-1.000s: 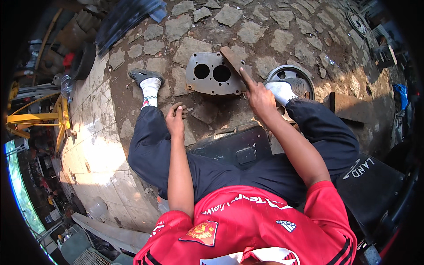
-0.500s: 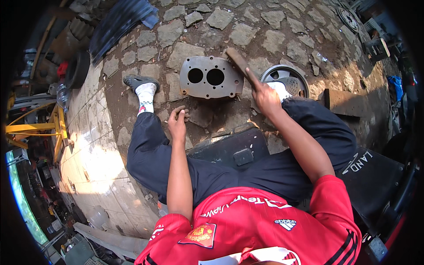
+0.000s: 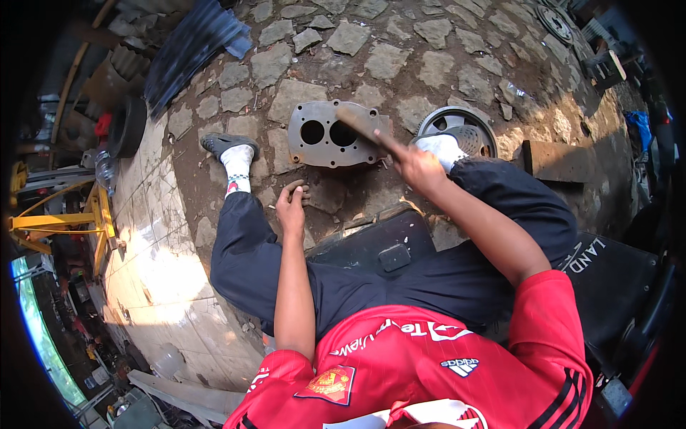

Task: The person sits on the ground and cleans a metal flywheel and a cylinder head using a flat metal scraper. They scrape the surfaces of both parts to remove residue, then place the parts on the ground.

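My right hand (image 3: pixel 420 170) is closed round the narrow end of a long, flat brown wooden tool (image 3: pixel 364 127). Its wider end lies over the right of two large round holes in a grey metal housing (image 3: pixel 325 143); whether it touches the surface I cannot tell. Small bolt holes line the housing's flat upper face. My left hand (image 3: pixel 291 202) is below the housing's lower left corner, apart from it. Its fingers are loosely bent with the thumb away from them, and nothing shows in them.
A toothed metal wheel (image 3: pixel 461 123) lies beside my right shoe. Between my legs sits a black case (image 3: pixel 371 247). A rusty block (image 3: pixel 554 163) is on the right, a yellow metal frame (image 3: pixel 64 220) on the left. Uneven paving stones (image 3: pixel 350 36) cover the ground.
The wooden tool in my right hand has swung left, from beyond the housing's upper right corner to over its right hole. My left hand stays nearly in place.
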The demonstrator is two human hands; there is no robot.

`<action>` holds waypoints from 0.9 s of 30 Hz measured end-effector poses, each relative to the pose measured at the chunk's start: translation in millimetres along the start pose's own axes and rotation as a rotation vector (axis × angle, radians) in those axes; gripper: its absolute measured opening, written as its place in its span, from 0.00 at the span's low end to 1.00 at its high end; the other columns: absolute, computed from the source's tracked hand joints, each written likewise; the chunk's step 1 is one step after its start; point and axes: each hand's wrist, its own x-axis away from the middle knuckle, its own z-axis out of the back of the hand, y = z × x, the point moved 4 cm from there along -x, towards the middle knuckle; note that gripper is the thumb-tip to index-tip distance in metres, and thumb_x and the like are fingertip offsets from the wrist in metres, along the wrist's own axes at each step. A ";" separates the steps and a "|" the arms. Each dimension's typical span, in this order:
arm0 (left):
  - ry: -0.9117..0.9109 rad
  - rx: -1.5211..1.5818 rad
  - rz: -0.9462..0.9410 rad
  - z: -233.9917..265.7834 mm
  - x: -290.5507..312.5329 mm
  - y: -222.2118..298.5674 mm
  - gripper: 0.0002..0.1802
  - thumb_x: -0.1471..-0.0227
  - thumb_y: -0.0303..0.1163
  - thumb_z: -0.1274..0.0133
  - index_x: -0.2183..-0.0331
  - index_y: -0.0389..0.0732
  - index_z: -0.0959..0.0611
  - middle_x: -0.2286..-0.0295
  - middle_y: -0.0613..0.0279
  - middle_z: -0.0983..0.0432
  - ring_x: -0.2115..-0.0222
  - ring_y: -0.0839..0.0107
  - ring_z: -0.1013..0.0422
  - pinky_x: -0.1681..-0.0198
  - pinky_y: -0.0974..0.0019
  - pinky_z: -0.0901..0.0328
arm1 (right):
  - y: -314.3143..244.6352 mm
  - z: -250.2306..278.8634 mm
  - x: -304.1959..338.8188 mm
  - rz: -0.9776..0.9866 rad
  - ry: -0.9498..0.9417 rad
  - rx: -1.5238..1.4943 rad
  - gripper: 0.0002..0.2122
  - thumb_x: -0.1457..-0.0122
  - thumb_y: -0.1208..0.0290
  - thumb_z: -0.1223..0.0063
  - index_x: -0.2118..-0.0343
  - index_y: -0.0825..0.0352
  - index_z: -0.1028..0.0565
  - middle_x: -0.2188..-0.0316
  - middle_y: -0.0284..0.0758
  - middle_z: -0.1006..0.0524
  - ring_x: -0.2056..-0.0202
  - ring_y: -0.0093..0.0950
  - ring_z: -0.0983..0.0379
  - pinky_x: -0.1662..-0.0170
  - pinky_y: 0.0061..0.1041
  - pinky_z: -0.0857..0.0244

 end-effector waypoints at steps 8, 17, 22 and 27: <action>-0.069 -0.001 -0.008 -15.1 -1.5 -6.1 0.13 0.33 0.28 0.47 0.50 0.36 0.16 0.62 0.60 0.15 0.66 0.77 0.23 0.63 0.71 0.28 | -2.3 1.2 -5.8 -0.050 0.026 -0.048 0.40 0.31 0.61 0.48 0.25 0.29 0.60 0.64 0.50 0.19 0.66 0.50 0.17 0.63 0.49 0.21; -0.081 0.016 -0.008 -17.6 -4.7 -8.7 0.13 0.32 0.30 0.48 0.50 0.36 0.16 0.61 0.60 0.15 0.66 0.77 0.23 0.62 0.71 0.29 | 5.0 -3.4 -17.6 -0.192 0.106 -0.110 0.43 0.33 0.61 0.46 0.24 0.34 0.63 0.64 0.51 0.19 0.67 0.50 0.18 0.62 0.50 0.22; -0.100 0.047 -0.009 -24.1 -11.2 -8.3 0.13 0.32 0.30 0.48 0.50 0.36 0.16 0.61 0.60 0.15 0.66 0.77 0.22 0.62 0.71 0.29 | -4.9 -11.6 10.2 -0.021 0.046 0.052 0.44 0.34 0.61 0.44 0.23 0.38 0.62 0.70 0.49 0.20 0.69 0.48 0.19 0.63 0.49 0.23; -0.113 0.046 -0.015 -44.3 -20.7 1.9 0.13 0.33 0.29 0.47 0.51 0.36 0.16 0.61 0.59 0.15 0.66 0.76 0.21 0.62 0.71 0.29 | -2.4 -13.9 9.7 -0.118 0.169 -0.127 0.45 0.34 0.61 0.42 0.23 0.39 0.61 0.69 0.51 0.19 0.68 0.50 0.18 0.63 0.50 0.23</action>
